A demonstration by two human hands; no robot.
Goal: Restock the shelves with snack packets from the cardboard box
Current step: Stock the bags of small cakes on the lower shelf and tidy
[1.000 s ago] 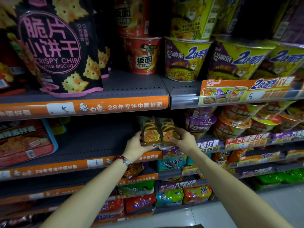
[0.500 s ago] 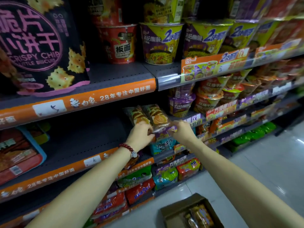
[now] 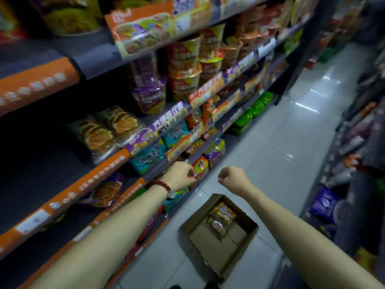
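Two clear snack packets [image 3: 106,130] with orange biscuits stand side by side on the dark middle shelf [image 3: 52,170], near its front edge. My left hand [image 3: 181,176], with a red bead bracelet at the wrist, hangs below them in front of the lower shelves, fingers loosely curled and holding nothing. My right hand [image 3: 232,177] is beside it, above the floor, fingers curled in and also without anything in it. On the floor below stands the open cardboard box [image 3: 245,245] with a few snack packets [image 3: 221,219] lying in its far end.
Cup noodles [image 3: 185,71] fill the shelves to the right of the placed packets. Bagged noodles [image 3: 200,165] sit on the low shelves. The tiled aisle floor [image 3: 291,142] runs ahead, with another stocked rack [image 3: 354,163] along the right.
Both hands have let go of the two packets on the shelf and dropped down and away. The view has swung down and right, bringing the box fully into sight.
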